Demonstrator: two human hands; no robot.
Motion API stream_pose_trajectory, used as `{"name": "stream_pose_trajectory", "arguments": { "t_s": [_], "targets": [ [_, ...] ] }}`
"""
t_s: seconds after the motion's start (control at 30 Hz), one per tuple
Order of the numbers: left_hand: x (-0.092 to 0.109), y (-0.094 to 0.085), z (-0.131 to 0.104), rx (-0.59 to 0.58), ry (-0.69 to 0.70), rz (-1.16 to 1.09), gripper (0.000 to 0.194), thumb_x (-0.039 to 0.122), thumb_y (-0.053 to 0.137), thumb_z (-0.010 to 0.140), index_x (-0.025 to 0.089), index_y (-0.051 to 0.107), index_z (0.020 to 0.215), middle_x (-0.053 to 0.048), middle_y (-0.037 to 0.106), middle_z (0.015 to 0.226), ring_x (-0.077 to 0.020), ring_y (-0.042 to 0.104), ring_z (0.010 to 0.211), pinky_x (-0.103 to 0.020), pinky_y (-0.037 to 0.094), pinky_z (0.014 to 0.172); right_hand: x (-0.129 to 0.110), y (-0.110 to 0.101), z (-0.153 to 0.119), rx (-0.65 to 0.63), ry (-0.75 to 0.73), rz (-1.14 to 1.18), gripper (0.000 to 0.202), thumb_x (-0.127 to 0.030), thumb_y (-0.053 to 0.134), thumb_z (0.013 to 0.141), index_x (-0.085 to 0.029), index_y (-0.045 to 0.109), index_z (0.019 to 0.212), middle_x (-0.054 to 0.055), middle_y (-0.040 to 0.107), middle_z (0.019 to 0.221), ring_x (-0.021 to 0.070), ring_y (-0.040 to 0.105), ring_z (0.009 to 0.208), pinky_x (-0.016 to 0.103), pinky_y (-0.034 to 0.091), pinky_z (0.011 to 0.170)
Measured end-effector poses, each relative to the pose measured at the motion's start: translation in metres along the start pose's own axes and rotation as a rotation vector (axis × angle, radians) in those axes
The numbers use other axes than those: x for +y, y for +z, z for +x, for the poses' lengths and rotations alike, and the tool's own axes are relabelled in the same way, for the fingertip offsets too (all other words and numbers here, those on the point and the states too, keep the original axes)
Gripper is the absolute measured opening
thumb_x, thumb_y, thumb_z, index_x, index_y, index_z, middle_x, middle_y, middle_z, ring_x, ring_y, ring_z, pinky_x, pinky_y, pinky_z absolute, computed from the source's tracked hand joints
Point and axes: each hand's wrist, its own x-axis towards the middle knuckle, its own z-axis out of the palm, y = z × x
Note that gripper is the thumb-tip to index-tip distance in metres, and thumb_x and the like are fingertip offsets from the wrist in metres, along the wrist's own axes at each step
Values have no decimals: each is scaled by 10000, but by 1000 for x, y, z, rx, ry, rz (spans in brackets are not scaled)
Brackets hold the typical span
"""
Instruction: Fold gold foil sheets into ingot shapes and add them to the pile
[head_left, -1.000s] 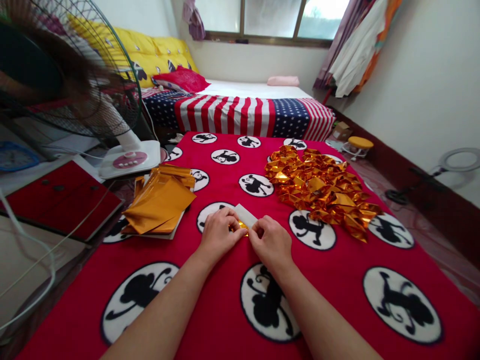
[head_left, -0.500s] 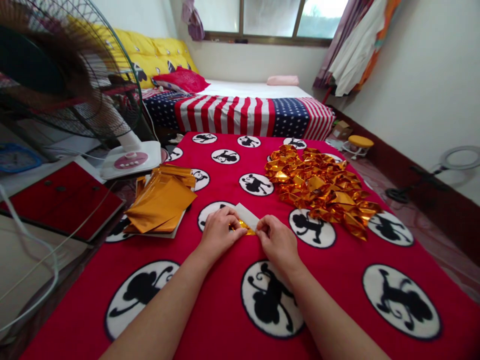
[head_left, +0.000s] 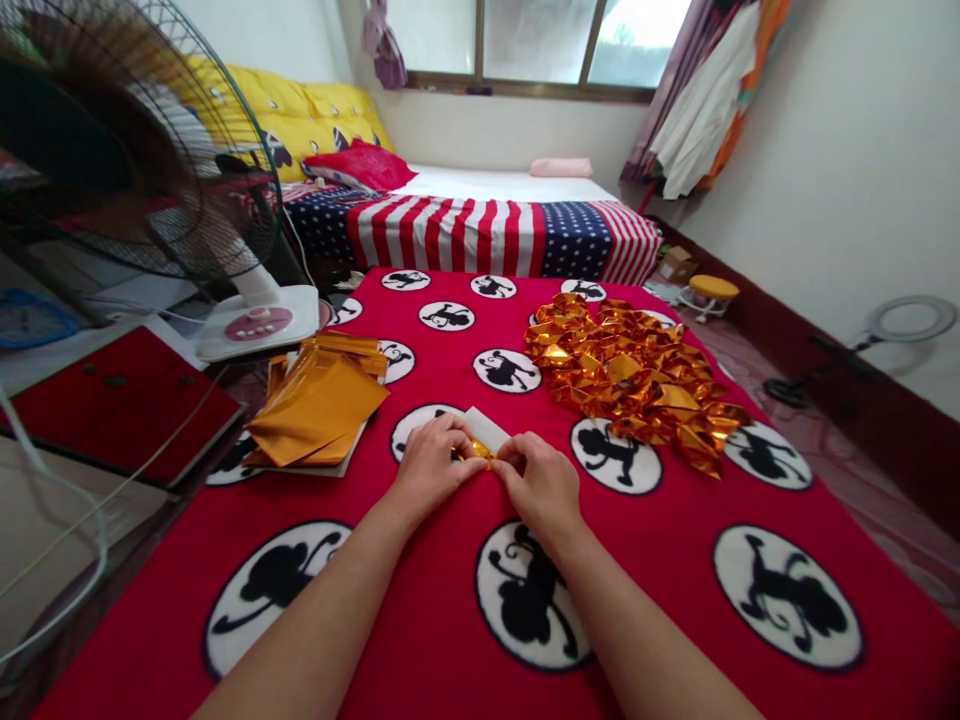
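Observation:
A small sheet of foil paper (head_left: 486, 430), pale on one side with shiny gold at its near part, lies on the red cloth between my hands. My left hand (head_left: 436, 462) is closed on its left side, thumb and fingers pinching the gold part. From the right, my right hand (head_left: 538, 483) pinches the near right edge. The two thumbs are close together. Left of my hands is a stack of flat gold sheets (head_left: 319, 400). A heap of folded shiny gold pieces (head_left: 637, 370) lies to the right.
The red cloth (head_left: 405, 620) has round monkey prints. A fan (head_left: 259, 320) with blurred blades stands at the left, beside a red panel (head_left: 127, 385) and white cables. Farther off are a bed (head_left: 480, 230), a yellow stool (head_left: 712, 288) and a ring-shaped stand (head_left: 911, 318).
My right hand has moved slightly left, closer to my left thumb, and covers more of the paper's near edge. The whole view has shifted slightly.

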Motion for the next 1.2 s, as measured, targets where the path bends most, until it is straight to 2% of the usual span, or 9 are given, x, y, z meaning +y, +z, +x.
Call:
{"name": "stream_pose_trajectory", "arguments": {
  "t_s": [0.17, 0.27, 0.43, 0.53, 0.67, 0.93, 1.2],
  "targets": [
    [0, -3, 0, -33, 28, -37, 38, 194, 711, 730, 210, 681, 747, -8, 651, 921, -165, 602, 863, -302, 437, 796, 0, 0, 1, -22, 13, -15, 19, -232, 666, 783, -239, 659, 766, -30, 658, 740, 131, 589, 675, 243, 326, 593],
    [3, -3, 0, -44, 4, -1, 39, 231, 705, 749, 231, 711, 787, -12, 648, 957, -176, 601, 895, -312, 432, 814, 1, 1, 1, -21, 8, -7, 18, -231, 663, 785, -237, 663, 768, -24, 661, 749, 131, 590, 679, 245, 330, 594],
    [9, 1, -1, -21, -58, 79, 117, 359, 729, 745, 243, 719, 736, -13, 646, 968, -208, 595, 956, -348, 399, 823, 7, 0, 1, -43, 8, 65, 60, -235, 683, 753, -241, 661, 808, -35, 664, 745, 127, 585, 661, 237, 352, 596],
    [9, 2, 0, -26, -60, 75, 101, 344, 735, 737, 245, 720, 718, -9, 645, 971, -206, 594, 957, -349, 394, 820, 14, -2, 4, -106, 13, 130, 167, -211, 697, 710, -240, 669, 872, -38, 660, 746, 123, 574, 644, 229, 365, 582],
    [6, 3, 0, -14, -49, 72, 81, 308, 704, 758, 243, 716, 712, -8, 643, 957, -200, 593, 954, -344, 399, 819, 20, -4, 7, -152, 19, 178, 127, -179, 668, 697, -225, 678, 815, -37, 641, 723, 111, 551, 610, 218, 366, 555],
    [5, 5, 1, -3, -55, 78, 98, 288, 688, 759, 229, 690, 682, -6, 644, 944, -199, 592, 940, -342, 400, 819, 17, -7, 7, -144, 19, 193, 70, -152, 674, 693, -211, 671, 731, -47, 594, 676, 93, 506, 569, 216, 348, 536],
    [7, 1, 0, -22, -46, 54, 46, 243, 691, 759, 235, 687, 714, -2, 637, 961, -207, 586, 963, -347, 390, 834, 17, -7, 6, -116, 19, 174, 166, -148, 694, 689, -248, 704, 822, -60, 572, 713, 87, 473, 569, 217, 341, 546]
  ]
}}
